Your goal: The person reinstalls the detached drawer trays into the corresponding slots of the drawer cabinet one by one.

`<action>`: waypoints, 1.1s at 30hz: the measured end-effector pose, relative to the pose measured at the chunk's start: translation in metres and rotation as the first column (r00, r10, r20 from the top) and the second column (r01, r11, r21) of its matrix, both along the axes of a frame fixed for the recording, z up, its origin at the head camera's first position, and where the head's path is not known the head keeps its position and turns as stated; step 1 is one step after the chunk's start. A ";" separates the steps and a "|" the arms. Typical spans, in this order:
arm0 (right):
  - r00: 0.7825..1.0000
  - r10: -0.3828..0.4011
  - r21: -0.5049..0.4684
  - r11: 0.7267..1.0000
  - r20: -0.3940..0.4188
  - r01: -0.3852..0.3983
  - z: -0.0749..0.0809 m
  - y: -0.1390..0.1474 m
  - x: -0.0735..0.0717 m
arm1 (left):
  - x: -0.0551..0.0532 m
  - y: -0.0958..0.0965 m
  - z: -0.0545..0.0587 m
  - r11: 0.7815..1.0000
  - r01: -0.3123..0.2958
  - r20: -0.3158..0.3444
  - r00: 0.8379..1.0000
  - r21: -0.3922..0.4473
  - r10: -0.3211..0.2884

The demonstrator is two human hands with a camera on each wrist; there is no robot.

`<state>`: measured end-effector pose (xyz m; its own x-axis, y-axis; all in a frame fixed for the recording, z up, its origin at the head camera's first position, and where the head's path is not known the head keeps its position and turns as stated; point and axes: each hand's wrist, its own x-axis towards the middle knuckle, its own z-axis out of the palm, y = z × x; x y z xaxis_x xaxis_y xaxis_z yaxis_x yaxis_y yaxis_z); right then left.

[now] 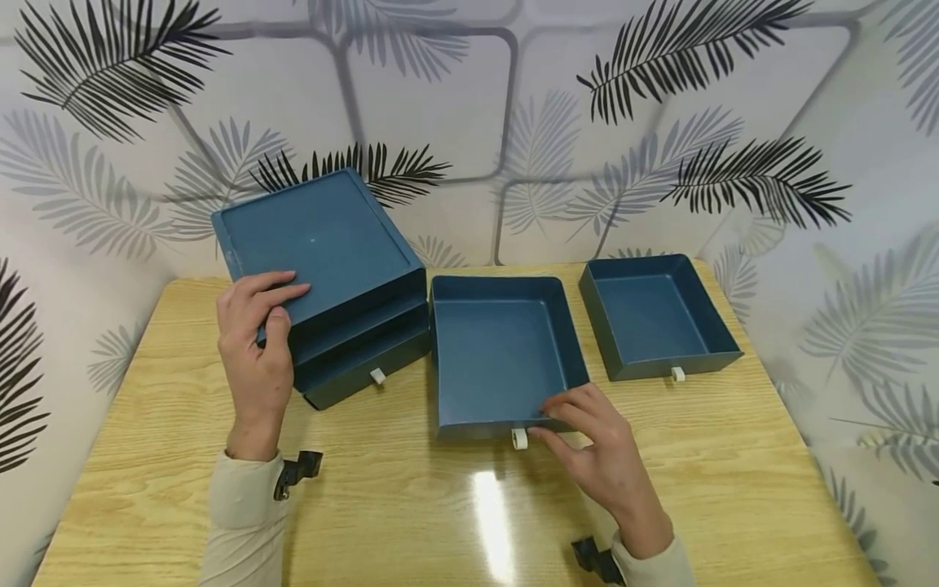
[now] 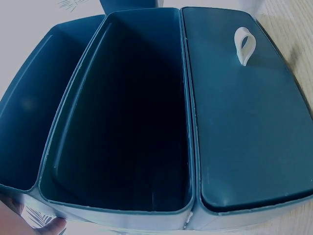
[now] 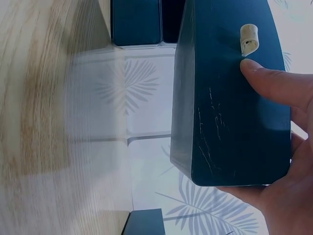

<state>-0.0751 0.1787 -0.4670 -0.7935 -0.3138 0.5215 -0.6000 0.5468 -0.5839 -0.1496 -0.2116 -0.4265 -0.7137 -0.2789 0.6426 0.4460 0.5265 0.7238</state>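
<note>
A blue drawer cabinet (image 1: 315,244) stands at the left, turned at an angle. It has two open slots (image 2: 127,107) above one closed bottom drawer (image 2: 254,112) with a white pull tab (image 2: 244,45). My left hand (image 1: 258,342) rests on the cabinet's left front corner, fingers laid on the top and thumb down by the edge. In the middle is a square blue drawer (image 1: 499,350), with nothing inside. My right hand (image 1: 594,440) pinches its front wall, fingers over the rim and thumb on the outside, beside the white tab (image 3: 249,39).
A smaller blue drawer (image 1: 653,314) with a white tab sits at the right rear. Everything stands on a wood-grain table (image 1: 367,505). Behind it rises a wall (image 1: 469,114) covered in leaf-patterned paper, close to the table's back edge.
</note>
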 end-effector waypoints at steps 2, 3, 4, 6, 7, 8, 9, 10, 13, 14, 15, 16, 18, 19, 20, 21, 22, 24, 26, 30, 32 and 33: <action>1.000 0.008 -0.014 1.000 -0.010 -0.008 -0.001 0.000 0.001 | 0.000 0.000 0.000 1.000 -0.001 0.000 1.000 0.000 0.001; 1.000 0.009 -0.017 1.000 -0.011 -0.009 -0.001 0.001 0.001 | 0.000 0.001 0.001 1.000 -0.002 0.001 1.000 -0.001 0.002; 1.000 0.011 -0.021 1.000 -0.012 -0.011 -0.001 0.001 0.002 | 0.001 0.001 0.001 1.000 -0.003 0.002 1.000 -0.001 0.003; 1.000 0.014 -0.026 1.000 -0.017 -0.015 -0.002 0.001 0.002 | 0.001 0.002 0.001 1.000 -0.003 0.002 1.000 -0.001 0.003; 1.000 0.017 -0.028 0.999 -0.022 -0.017 -0.002 0.001 0.003 | 0.002 0.002 0.002 1.000 -0.003 0.002 1.000 0.000 0.003; 1.000 0.018 -0.029 0.999 -0.025 -0.019 -0.002 0.001 0.003 | 0.002 0.002 0.002 1.000 -0.003 0.002 1.000 0.000 0.003; 1.000 0.019 -0.029 0.999 -0.024 -0.020 -0.002 0.002 0.003 | 0.002 0.002 0.002 1.000 -0.002 0.002 1.000 0.001 0.002; 0.999 0.022 -0.033 0.999 -0.031 -0.023 -0.002 0.002 0.003 | 0.002 0.002 0.003 1.000 0.000 0.000 1.000 0.001 0.000; 0.999 0.029 -0.042 0.999 -0.045 -0.031 -0.002 0.002 0.003 | 0.001 0.002 0.003 1.000 -0.001 -0.004 1.000 -0.001 0.001; 0.998 0.029 -0.044 0.999 -0.047 -0.031 -0.001 0.002 0.003 | 0.001 0.002 0.003 1.000 -0.001 -0.006 1.000 -0.002 0.001; 0.999 0.029 -0.044 0.999 -0.046 -0.031 -0.001 0.002 0.003 | 0.001 0.002 0.003 1.000 -0.001 -0.010 1.000 -0.004 0.001; 0.998 0.030 -0.044 0.999 -0.047 -0.032 -0.001 0.003 0.003 | 0.000 0.002 0.003 1.000 -0.001 -0.014 1.000 -0.004 0.001; 0.999 0.029 -0.041 0.999 -0.045 -0.031 -0.001 0.003 0.004 | 0.000 0.001 0.002 1.000 0.001 -0.018 1.000 -0.006 -0.001; 0.999 0.026 -0.040 0.999 -0.041 -0.028 -0.001 0.004 0.005 | 0.000 0.002 0.002 1.000 0.003 -0.019 1.000 -0.006 -0.003; 0.999 0.024 -0.040 0.999 -0.039 -0.026 -0.001 0.004 0.005 | 0.000 0.002 0.001 1.000 0.005 -0.019 1.000 -0.006 -0.005; 0.999 0.023 -0.040 0.999 -0.035 -0.024 -0.002 0.004 0.006 | 0.000 0.002 0.001 1.000 0.005 -0.017 1.000 -0.006 -0.005; 0.999 0.021 -0.041 0.999 -0.032 -0.023 -0.002 0.004 0.007 | 0.000 0.002 0.001 1.000 0.004 -0.014 1.000 -0.005 -0.004; 1.000 0.015 -0.039 0.999 -0.020 -0.016 -0.002 0.004 0.008 | 0.000 0.002 0.001 1.000 0.001 -0.007 1.000 -0.002 -0.001; 1.000 0.013 -0.042 0.999 -0.016 -0.014 -0.002 0.004 0.008 | -0.001 0.002 0.001 1.000 -0.003 -0.003 1.000 -0.002 0.003; 1.000 0.009 -0.045 0.999 -0.018 -0.010 -0.001 0.004 0.009 | -0.001 0.001 0.000 1.000 -0.007 -0.005 1.000 -0.003 0.007; 1.000 0.014 -0.050 0.999 -0.028 -0.015 -0.002 0.004 0.010 | -0.001 0.000 -0.001 1.000 -0.007 -0.005 1.000 -0.003 0.007; 0.999 0.016 -0.051 0.999 -0.032 -0.018 -0.002 0.004 0.010 | -0.001 0.000 0.000 1.000 -0.008 -0.005 1.000 -0.002 0.008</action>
<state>-0.0646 0.1826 -0.4687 -0.7710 -0.2992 0.5621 -0.6277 0.5063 -0.5913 -0.1509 -0.2112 -0.4270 -0.7083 -0.2838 0.6464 0.4449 0.5314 0.7209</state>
